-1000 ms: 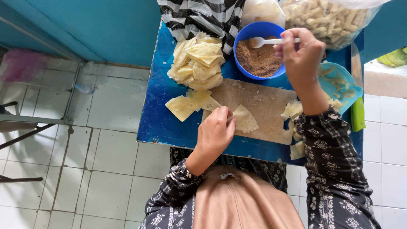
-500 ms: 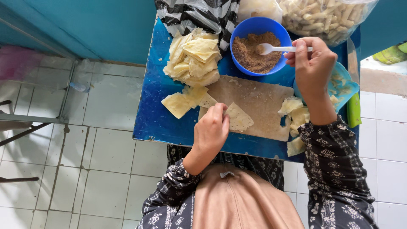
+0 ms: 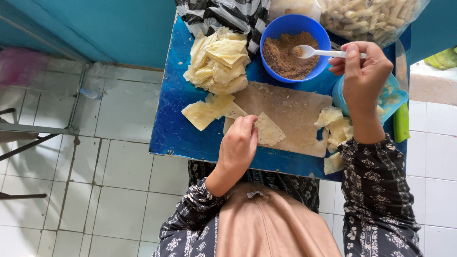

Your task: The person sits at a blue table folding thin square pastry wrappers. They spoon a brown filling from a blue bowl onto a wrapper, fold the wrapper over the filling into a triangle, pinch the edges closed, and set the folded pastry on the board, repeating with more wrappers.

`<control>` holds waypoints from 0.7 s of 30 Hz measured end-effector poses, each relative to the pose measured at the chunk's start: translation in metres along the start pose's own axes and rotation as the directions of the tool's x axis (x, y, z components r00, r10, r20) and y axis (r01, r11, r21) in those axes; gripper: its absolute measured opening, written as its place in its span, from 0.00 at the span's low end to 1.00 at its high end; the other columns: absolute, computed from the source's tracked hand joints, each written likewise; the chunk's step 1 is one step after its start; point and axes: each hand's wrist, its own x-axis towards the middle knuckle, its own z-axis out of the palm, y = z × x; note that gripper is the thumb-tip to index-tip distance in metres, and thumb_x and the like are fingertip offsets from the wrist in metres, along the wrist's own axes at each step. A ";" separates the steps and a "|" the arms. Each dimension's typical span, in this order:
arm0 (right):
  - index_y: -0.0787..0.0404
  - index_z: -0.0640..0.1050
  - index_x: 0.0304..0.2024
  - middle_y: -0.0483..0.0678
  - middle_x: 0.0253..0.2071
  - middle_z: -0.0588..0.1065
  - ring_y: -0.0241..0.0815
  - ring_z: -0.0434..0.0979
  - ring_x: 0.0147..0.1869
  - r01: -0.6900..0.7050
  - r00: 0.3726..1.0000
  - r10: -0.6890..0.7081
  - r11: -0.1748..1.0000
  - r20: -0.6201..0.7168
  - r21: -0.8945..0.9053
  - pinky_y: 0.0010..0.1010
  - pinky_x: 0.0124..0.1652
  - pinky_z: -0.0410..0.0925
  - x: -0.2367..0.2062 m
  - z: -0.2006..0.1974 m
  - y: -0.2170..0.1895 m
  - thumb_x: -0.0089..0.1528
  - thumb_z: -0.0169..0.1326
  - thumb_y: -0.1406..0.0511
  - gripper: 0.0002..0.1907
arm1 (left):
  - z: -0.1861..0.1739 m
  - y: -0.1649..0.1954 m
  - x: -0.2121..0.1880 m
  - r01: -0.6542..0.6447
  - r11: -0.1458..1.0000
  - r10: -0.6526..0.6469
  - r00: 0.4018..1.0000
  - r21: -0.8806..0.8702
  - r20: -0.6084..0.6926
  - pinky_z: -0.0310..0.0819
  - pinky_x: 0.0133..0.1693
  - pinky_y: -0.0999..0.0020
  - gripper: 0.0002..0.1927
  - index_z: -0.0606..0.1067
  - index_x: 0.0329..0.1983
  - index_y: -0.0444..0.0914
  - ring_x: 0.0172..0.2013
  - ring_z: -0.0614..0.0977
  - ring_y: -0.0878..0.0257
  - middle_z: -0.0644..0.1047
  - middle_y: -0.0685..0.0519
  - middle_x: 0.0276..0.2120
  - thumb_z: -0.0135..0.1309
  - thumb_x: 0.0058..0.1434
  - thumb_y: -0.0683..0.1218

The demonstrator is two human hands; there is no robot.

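White floor tiles and a teal wall sit around a small blue table [image 3: 171, 138]. Near the person, the left hand [image 3: 239, 145] presses its fingers down on a thin pale yellow square wrapper [image 3: 270, 129] lying on a light wooden cutting board [image 3: 290, 107]. More loose wrappers lie just beside the board. Farther off, the right hand [image 3: 364, 76] pinches a white plastic spoon [image 3: 316, 52], its scoop over brown crumbly filling in a round blue bowl [image 3: 295, 28]. A tall pile of wrappers [image 3: 219, 62] sits beside the bowl.
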 end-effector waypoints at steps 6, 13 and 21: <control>0.74 0.77 0.48 0.56 0.38 0.80 0.39 0.83 0.39 0.008 1.000 -0.009 1.000 0.024 0.007 0.28 0.39 0.77 0.002 0.003 0.005 0.80 0.48 0.70 0.11 | -0.001 -0.003 0.001 0.017 0.999 -0.017 1.000 -0.028 0.006 0.76 0.42 0.57 0.12 0.72 0.51 0.34 0.41 0.81 0.46 0.77 0.44 0.40 0.54 0.64 0.37; 0.74 0.77 0.49 0.55 0.37 0.80 0.38 0.83 0.37 -0.020 1.000 0.020 1.000 0.016 0.018 0.27 0.39 0.77 0.001 0.003 0.008 0.81 0.49 0.69 0.12 | -0.002 -0.002 0.002 0.040 0.999 -0.040 0.999 -0.032 0.019 0.76 0.41 0.57 0.12 0.72 0.51 0.34 0.40 0.81 0.46 0.77 0.44 0.39 0.55 0.64 0.38; 0.74 0.77 0.49 0.56 0.37 0.80 0.40 0.83 0.38 -0.079 0.996 0.071 0.985 0.053 0.155 0.29 0.39 0.78 0.005 0.007 0.012 0.80 0.50 0.68 0.12 | -0.003 -0.005 0.000 0.042 0.997 -0.042 0.999 -0.063 0.009 0.76 0.42 0.57 0.13 0.72 0.51 0.34 0.41 0.81 0.47 0.77 0.44 0.41 0.55 0.64 0.38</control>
